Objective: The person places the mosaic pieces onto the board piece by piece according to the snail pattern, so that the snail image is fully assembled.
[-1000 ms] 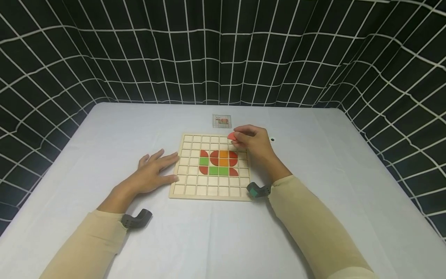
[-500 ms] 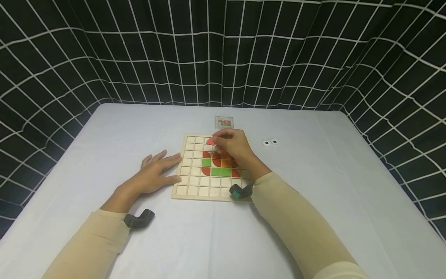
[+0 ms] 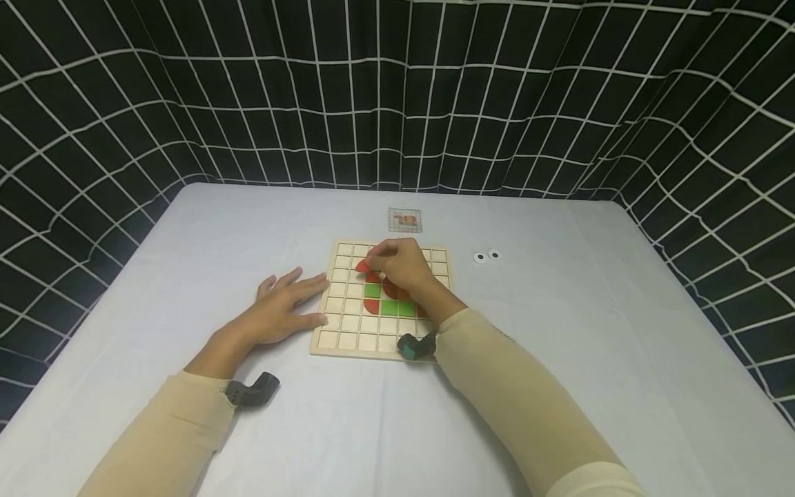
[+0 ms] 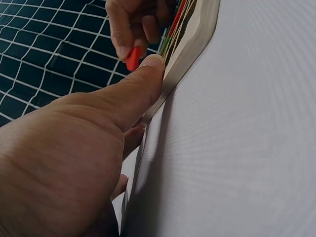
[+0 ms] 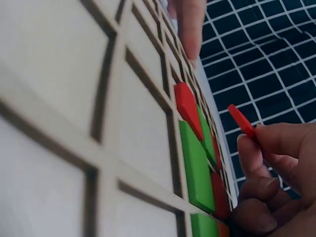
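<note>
My right hand (image 3: 400,265) pinches a red puzzle piece (image 5: 240,118) with a curved edge between thumb and fingertips. It hovers over the upper left part of a wooden grid board (image 3: 344,340). Red, green and orange pieces fill cells in the board's middle, among them a green square (image 3: 373,290) and a red quarter-round (image 3: 371,306); my right hand covers some of them. With fingers straight and spread, my left hand (image 3: 279,308) rests at the board's left edge. In the left wrist view its thumb (image 4: 140,81) touches the board's rim (image 4: 197,42).
Behind the board lies a small picture card (image 3: 405,220) with a grid and a coloured figure. Two white discs with black dots (image 3: 480,257) lie right of the board. A dark curtain with white grid lines (image 3: 397,96) surrounds the white table (image 3: 348,428).
My right hand has moved left across the board with the red piece, from its upper right to its upper left. The white discs have come into view. My left hand stays at the board's edge.
</note>
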`<state>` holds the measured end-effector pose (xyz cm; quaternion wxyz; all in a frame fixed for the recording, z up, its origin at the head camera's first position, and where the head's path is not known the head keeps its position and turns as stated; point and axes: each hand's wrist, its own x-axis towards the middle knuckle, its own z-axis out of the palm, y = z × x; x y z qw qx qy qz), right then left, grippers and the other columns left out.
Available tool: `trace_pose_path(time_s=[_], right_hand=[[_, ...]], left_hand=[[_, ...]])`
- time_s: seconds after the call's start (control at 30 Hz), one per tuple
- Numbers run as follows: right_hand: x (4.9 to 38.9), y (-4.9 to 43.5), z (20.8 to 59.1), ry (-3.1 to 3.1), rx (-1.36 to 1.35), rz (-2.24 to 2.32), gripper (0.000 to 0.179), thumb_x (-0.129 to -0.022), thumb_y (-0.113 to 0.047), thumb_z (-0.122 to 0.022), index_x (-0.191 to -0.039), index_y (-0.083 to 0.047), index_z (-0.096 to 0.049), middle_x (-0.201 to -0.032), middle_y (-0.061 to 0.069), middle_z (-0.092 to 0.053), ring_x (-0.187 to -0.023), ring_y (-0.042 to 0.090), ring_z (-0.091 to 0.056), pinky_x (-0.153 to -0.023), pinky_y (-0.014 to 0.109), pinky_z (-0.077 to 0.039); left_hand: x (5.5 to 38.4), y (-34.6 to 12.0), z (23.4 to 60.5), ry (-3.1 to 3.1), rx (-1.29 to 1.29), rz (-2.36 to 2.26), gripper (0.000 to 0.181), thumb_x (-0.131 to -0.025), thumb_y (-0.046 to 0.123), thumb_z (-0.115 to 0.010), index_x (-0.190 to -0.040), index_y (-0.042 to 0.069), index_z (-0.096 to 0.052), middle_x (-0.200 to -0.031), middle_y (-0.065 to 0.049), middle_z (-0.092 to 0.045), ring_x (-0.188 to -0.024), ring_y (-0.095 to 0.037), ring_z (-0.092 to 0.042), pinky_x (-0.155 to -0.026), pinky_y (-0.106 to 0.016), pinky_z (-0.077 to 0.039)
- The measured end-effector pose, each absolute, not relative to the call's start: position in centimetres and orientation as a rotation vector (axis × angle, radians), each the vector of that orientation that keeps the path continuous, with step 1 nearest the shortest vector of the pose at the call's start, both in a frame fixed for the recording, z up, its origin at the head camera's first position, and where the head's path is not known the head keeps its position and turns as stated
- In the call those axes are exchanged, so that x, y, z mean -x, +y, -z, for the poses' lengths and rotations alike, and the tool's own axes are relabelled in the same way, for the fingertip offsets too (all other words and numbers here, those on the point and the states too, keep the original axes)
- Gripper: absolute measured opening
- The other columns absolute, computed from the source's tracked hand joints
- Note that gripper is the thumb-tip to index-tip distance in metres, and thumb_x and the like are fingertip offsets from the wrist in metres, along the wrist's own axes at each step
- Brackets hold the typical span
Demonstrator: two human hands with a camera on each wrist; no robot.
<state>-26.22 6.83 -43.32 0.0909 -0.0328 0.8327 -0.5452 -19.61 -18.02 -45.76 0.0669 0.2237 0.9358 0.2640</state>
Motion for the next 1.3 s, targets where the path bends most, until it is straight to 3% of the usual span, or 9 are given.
trace_pose_path(time_s=[0.83, 1.07, 1.3], right_hand=[[26.3, 5.8, 43.4, 2.686, 0.149, 1.240, 0.010, -0.086, -0.026, -0.074, -0.079, -0.019, -0.073, -0.083, -0.005, -0.068, -0.074, 0.015, -0.058, -0.063, 0.028, -0.047], [26.3, 5.5, 43.4, 2.657, 0.135, 1.189, 0.011, -0.089, -0.024, -0.071, -0.080, -0.018, -0.072, -0.078, -0.001, -0.067, -0.043, 0.012, -0.049, -0.039, 0.023, -0.038], [25.9, 5.4, 43.2, 2.716, 0.216, 1.095, 0.009, -0.090, -0.022, -0.069, -0.083, -0.018, -0.072, -0.080, 0.000, -0.066, -0.039, 0.011, -0.047, -0.036, 0.022, -0.038]], left_hand=[[19.6, -18.1, 46.1, 2.834, -0.688, -0.776, 0.072, -0.087, 0.052, -0.065, -0.146, 0.015, -0.045, -0.152, 0.000, -0.035, -0.144, -0.036, -0.008, -0.109, -0.060, 0.006], [19.5, -18.2, 46.2, 2.846, -0.688, -0.784, 0.071, -0.088, 0.050, -0.066, -0.146, 0.016, -0.045, -0.152, -0.001, -0.036, -0.144, -0.036, -0.009, -0.109, -0.059, 0.004], [19.6, -18.1, 46.1, 2.847, -0.699, -0.784, 0.071, -0.088, 0.051, -0.065, -0.145, 0.015, -0.046, -0.151, -0.001, -0.036, -0.144, -0.036, -0.009, -0.109, -0.060, 0.005]])
